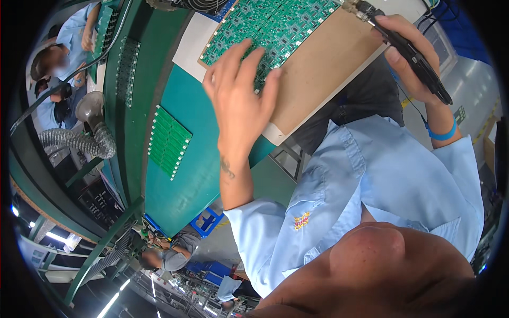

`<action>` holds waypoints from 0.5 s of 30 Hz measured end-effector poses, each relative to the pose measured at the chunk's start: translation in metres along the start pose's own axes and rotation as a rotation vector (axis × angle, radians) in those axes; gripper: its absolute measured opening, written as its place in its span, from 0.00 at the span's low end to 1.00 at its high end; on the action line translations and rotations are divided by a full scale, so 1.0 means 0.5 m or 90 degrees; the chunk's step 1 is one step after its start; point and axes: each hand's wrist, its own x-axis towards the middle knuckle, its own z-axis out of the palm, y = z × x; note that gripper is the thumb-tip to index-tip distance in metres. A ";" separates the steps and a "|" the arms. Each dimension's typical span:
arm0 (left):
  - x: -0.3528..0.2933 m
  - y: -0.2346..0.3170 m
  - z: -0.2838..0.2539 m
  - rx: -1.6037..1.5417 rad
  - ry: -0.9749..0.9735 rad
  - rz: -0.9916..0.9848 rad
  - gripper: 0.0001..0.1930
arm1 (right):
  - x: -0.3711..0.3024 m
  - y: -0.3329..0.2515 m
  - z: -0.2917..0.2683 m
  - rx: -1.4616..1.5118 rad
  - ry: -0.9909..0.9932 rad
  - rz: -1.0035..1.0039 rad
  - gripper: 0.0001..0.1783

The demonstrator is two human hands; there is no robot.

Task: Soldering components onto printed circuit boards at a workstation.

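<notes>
A large green circuit board panel (275, 24), crowded with small parts, lies on a brown sheet (331, 69) at the top of the head view. Over its near left part my left hand (238, 98) is spread, fingers apart; the fingertips are at the board, but whether they press on it cannot be made out. My right hand (419, 87) is closed around a slim black-handled tool (412, 57) with a metal fitting at its far end, beside the board's right corner. The tool's exact kind is unclear. A blue strap (444, 133) circles my right wrist.
Another green board panel (169, 142) rests on the teal mat (185, 199) to the left. Beyond it, more boards (127, 71) lie along a green line. A funnel-ended duct (91, 108) stands there. Co-workers (69, 58) sit across. A blue crate (207, 221) is below the table edge.
</notes>
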 end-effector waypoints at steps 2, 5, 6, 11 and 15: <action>0.014 0.002 0.015 -0.023 -0.026 0.048 0.18 | 0.006 -0.021 0.008 0.024 -0.010 -0.013 0.22; 0.013 -0.002 0.049 -0.036 0.007 0.057 0.16 | 0.004 -0.056 0.010 0.032 -0.048 -0.015 0.24; 0.011 -0.006 0.053 -0.041 0.017 0.059 0.16 | 0.003 -0.065 0.013 0.041 -0.078 -0.017 0.26; 0.001 -0.010 0.069 -0.050 0.041 0.064 0.13 | 0.004 -0.092 0.040 0.024 -0.121 -0.049 0.26; -0.001 -0.009 0.077 -0.066 0.041 0.055 0.10 | 0.007 -0.089 0.051 0.024 -0.130 -0.049 0.26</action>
